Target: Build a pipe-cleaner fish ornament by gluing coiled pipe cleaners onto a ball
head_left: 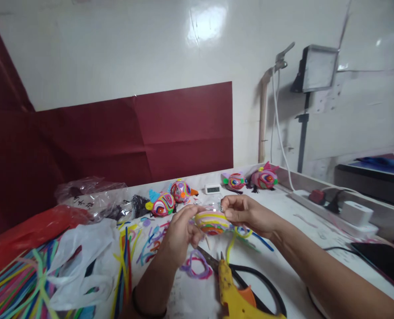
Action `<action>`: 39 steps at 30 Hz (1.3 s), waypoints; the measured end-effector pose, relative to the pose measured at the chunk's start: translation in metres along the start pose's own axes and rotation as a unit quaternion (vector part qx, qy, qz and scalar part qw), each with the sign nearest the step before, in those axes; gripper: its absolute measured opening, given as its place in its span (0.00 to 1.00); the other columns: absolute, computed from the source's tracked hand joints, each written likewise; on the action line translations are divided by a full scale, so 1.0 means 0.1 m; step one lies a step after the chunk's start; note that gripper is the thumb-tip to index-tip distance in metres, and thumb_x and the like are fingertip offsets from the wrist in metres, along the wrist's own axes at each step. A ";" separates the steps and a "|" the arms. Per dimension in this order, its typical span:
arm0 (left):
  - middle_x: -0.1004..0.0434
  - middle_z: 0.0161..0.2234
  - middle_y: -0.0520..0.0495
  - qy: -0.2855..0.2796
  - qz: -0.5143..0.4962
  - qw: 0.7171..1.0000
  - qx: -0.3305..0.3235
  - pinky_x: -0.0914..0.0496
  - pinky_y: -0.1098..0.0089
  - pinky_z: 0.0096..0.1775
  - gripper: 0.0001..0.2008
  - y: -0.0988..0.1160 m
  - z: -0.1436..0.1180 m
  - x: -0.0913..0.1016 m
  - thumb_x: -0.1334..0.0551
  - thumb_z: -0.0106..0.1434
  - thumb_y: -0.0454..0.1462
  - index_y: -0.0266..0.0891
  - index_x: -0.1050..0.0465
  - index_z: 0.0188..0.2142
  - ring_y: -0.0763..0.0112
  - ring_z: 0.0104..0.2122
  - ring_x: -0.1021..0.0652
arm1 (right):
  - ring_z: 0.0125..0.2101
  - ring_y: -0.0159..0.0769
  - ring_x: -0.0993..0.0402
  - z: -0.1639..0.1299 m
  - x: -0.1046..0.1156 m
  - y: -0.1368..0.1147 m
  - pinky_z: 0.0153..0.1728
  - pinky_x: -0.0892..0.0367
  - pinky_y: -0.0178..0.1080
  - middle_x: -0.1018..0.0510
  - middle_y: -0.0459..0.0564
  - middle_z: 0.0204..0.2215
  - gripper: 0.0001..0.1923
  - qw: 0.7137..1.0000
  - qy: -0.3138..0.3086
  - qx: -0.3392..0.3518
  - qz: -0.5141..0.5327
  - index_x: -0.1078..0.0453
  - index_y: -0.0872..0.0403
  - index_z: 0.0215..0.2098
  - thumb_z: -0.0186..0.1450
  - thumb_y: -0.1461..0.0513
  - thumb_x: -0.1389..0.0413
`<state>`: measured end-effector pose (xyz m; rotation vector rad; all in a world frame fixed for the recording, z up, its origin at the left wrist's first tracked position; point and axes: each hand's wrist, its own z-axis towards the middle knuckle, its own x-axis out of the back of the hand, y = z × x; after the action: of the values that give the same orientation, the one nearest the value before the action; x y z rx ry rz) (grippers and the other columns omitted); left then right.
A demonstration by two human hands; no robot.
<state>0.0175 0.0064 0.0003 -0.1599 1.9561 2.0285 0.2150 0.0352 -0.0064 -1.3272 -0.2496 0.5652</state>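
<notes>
The striped egg-shaped ball [212, 222], wound in yellow, pink and orange pipe cleaner, is held over the middle of the white table [296, 248], the left hand [180, 232] gripping its left end and the right hand [241, 212] pinching its top right. Its wrapping looks largely done, but it has no fins or eyes, by my reading. Four finished fish figures [162, 204] sit at the far edge. Loose pipe cleaners [14, 279] lie near left; a yellow glue gun [237, 297] and scissors [250, 279] lie nearest.
</notes>
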 end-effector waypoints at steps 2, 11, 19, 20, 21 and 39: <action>0.24 0.27 0.50 0.013 0.058 0.997 -0.047 0.47 0.77 0.12 0.10 -0.01 0.00 0.01 0.36 0.54 0.40 0.35 0.26 0.34 0.84 0.10 0.36 | 0.18 0.24 0.46 -0.02 -0.04 -0.06 0.20 0.54 0.31 0.35 0.39 0.16 0.19 0.999 0.017 0.007 -0.046 0.31 0.57 0.24 0.47 0.54 0.30; 0.26 0.47 0.44 -0.027 0.212 0.955 -0.204 0.45 0.77 0.16 0.12 0.00 -0.12 -0.12 0.33 0.51 0.29 0.40 0.20 0.36 0.86 0.15 0.37 | 0.21 0.28 0.43 -0.07 -0.18 -0.08 0.23 0.48 0.33 0.35 0.41 0.19 0.15 0.977 0.032 0.041 -0.204 0.34 0.55 0.23 0.51 0.56 0.34; 0.25 0.32 0.50 -0.046 0.285 0.947 -0.140 0.44 0.78 0.14 0.10 -0.03 -0.11 -0.07 0.34 0.53 0.33 0.41 0.23 0.37 0.81 0.13 0.32 | 0.23 0.29 0.42 -0.03 -0.20 0.09 0.22 0.47 0.32 0.34 0.42 0.20 0.10 0.963 0.060 0.058 -0.257 0.34 0.54 0.25 0.53 0.62 0.37; 0.26 0.31 0.51 -0.048 0.285 0.948 -0.134 0.43 0.78 0.14 0.10 -0.03 -0.11 -0.06 0.35 0.53 0.33 0.41 0.24 0.37 0.80 0.12 0.32 | 0.23 0.29 0.42 -0.03 -0.21 0.09 0.22 0.47 0.32 0.34 0.42 0.20 0.09 0.961 0.060 0.059 -0.262 0.34 0.54 0.25 0.53 0.62 0.37; 0.27 0.29 0.52 -0.048 0.285 0.949 -0.126 0.42 0.78 0.14 0.11 -0.02 -0.11 -0.06 0.35 0.53 0.33 0.41 0.24 0.38 0.80 0.12 0.32 | 0.23 0.29 0.42 -0.03 -0.21 0.09 0.22 0.47 0.32 0.34 0.42 0.20 0.08 0.960 0.058 0.061 -0.268 0.34 0.54 0.25 0.53 0.63 0.38; 0.35 0.21 0.60 -0.002 0.187 0.980 -0.070 0.48 0.79 0.14 0.19 0.04 -0.08 -0.04 0.33 0.51 0.38 0.35 0.31 0.42 0.86 0.11 0.41 | 0.21 0.29 0.33 -0.02 -0.24 -0.03 0.24 0.37 0.36 0.26 0.48 0.29 0.12 0.978 0.034 0.070 -0.192 0.32 0.57 0.38 0.55 0.61 0.42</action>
<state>0.0187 -0.0016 0.0053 0.1959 1.9567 2.3967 0.1963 0.0208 -0.0003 -1.1225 -0.3924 0.2053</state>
